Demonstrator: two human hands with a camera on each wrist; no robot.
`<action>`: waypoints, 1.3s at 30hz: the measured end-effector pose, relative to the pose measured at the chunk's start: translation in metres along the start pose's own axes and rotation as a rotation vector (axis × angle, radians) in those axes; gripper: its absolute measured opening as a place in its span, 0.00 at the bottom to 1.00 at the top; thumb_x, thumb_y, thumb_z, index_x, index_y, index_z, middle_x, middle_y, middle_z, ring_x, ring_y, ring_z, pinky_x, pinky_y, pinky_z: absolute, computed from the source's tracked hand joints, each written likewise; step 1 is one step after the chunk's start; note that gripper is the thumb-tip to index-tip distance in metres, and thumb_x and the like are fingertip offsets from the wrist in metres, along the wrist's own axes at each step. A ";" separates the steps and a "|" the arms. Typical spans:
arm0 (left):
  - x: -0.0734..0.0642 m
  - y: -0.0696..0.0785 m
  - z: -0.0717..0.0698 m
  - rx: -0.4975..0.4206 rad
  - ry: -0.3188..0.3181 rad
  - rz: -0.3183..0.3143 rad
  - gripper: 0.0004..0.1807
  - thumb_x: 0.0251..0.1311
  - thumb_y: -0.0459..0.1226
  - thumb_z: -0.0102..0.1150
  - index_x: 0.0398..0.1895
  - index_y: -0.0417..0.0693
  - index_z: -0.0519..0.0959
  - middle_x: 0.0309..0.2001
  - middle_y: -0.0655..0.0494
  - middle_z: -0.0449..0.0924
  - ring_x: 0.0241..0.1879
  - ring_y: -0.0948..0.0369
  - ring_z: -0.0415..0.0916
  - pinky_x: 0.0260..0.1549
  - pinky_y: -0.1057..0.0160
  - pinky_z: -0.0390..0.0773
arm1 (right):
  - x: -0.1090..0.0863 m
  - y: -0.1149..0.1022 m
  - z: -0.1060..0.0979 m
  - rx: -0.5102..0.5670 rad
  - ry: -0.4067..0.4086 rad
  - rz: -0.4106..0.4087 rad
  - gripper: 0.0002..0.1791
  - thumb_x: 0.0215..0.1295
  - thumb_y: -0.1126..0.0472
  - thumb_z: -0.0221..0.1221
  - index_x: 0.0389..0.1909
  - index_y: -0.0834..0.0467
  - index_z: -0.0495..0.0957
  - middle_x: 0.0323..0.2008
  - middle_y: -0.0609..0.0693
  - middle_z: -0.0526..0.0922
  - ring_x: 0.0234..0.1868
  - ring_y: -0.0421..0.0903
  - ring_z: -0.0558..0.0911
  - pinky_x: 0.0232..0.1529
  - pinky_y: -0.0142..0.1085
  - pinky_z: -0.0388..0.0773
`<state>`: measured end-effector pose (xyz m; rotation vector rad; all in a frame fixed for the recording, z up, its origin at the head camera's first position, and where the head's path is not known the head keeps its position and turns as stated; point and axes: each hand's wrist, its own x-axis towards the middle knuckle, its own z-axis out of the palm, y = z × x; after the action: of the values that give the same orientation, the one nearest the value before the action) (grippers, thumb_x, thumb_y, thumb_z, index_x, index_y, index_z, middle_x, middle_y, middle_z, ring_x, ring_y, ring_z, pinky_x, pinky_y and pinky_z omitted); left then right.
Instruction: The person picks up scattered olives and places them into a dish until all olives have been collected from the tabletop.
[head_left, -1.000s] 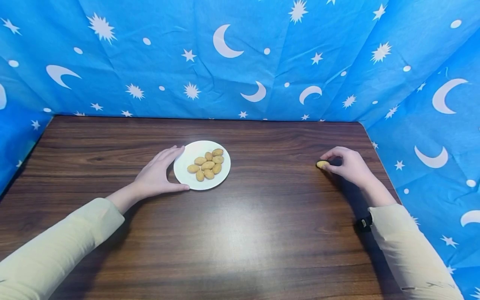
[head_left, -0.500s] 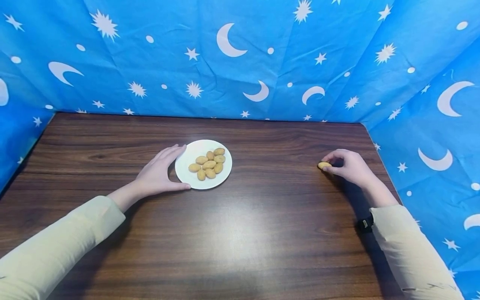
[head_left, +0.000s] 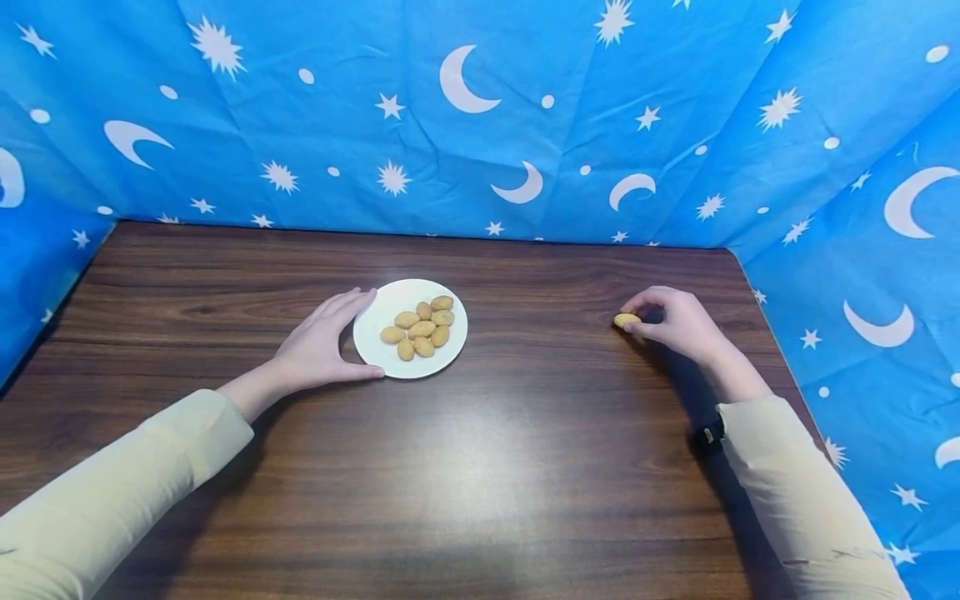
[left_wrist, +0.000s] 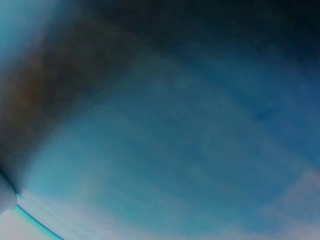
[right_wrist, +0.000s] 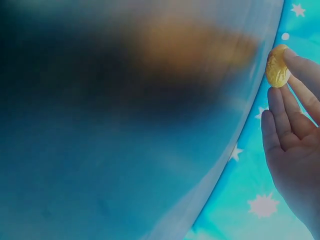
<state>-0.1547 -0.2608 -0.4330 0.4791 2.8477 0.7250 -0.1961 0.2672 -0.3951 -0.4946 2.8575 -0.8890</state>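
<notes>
A round white plate (head_left: 371, 343) lies left of the table's middle and bears several yellow-brown oval pieces (head_left: 422, 329). My left hand (head_left: 315, 346) holds the plate by its left rim, thumb at the near side and fingers at the far side. On the right, my right hand (head_left: 678, 325) pinches one more yellow oval piece (head_left: 627, 321) between thumb and fingertips, low over the table. In the right wrist view this yellow oval piece (right_wrist: 277, 67) looks wrinkled, like dried fruit, and the other fingers extend below it. The left wrist view is blurred and shows no hand.
The dark wood-grain table (head_left: 450, 467) ends at the back against a blue cloth (head_left: 337, 125) with white moons and stars. More of this cloth hangs along both sides. A dark band (head_left: 707, 437) shows at the right cuff.
My right hand has moved a little left and toward the back with the yellow oval piece in its pinch. The left hand keeps its place at the plate; the head view has shifted slightly.
</notes>
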 end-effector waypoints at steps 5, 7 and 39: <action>-0.001 0.000 0.001 -0.001 0.004 0.002 0.66 0.51 0.62 0.79 0.86 0.48 0.53 0.85 0.39 0.51 0.85 0.38 0.47 0.78 0.27 0.54 | 0.018 -0.017 0.007 0.055 -0.021 -0.017 0.09 0.71 0.65 0.68 0.49 0.63 0.87 0.49 0.62 0.89 0.53 0.59 0.84 0.65 0.60 0.80; -0.001 0.000 0.001 -0.002 0.006 0.003 0.66 0.51 0.61 0.79 0.86 0.48 0.53 0.85 0.39 0.51 0.85 0.38 0.47 0.78 0.27 0.54 | 0.026 -0.024 0.010 0.071 -0.031 -0.029 0.10 0.71 0.65 0.69 0.49 0.63 0.87 0.49 0.62 0.89 0.53 0.59 0.84 0.66 0.60 0.79; 0.000 0.001 0.000 -0.003 0.000 -0.002 0.66 0.51 0.61 0.79 0.87 0.48 0.52 0.86 0.39 0.50 0.85 0.38 0.46 0.79 0.27 0.53 | 0.118 -0.166 0.086 0.195 -0.103 -0.293 0.14 0.70 0.58 0.71 0.52 0.58 0.88 0.49 0.52 0.90 0.55 0.48 0.83 0.68 0.45 0.79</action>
<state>-0.1542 -0.2604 -0.4322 0.4759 2.8458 0.7288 -0.2442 0.0526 -0.3721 -0.9204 2.6107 -1.1364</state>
